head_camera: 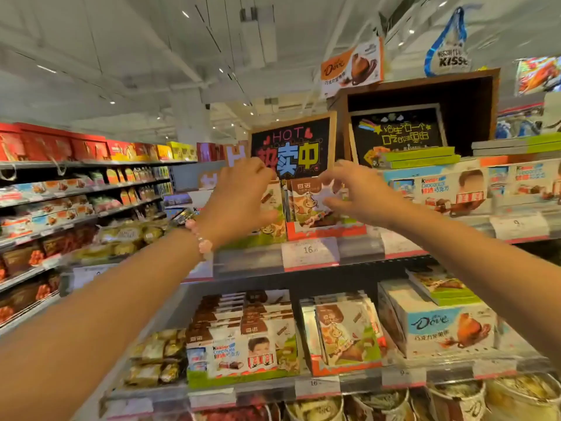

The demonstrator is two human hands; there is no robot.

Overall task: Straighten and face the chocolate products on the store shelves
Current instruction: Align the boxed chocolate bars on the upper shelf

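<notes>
Both our arms reach forward and up, bare to the elbow, converging toward the middle of the view. Our left hand is raised with its back toward us, wrist slightly bent, fingers curled forward and blurred at the tips; we cannot tell if they grip. A pink bead bracelet circles that wrist. Our right hand sits level with the left, near it but apart, palm turned inward, fingers spread and loosely bent, thumb below, closing on nothing visible.
</notes>
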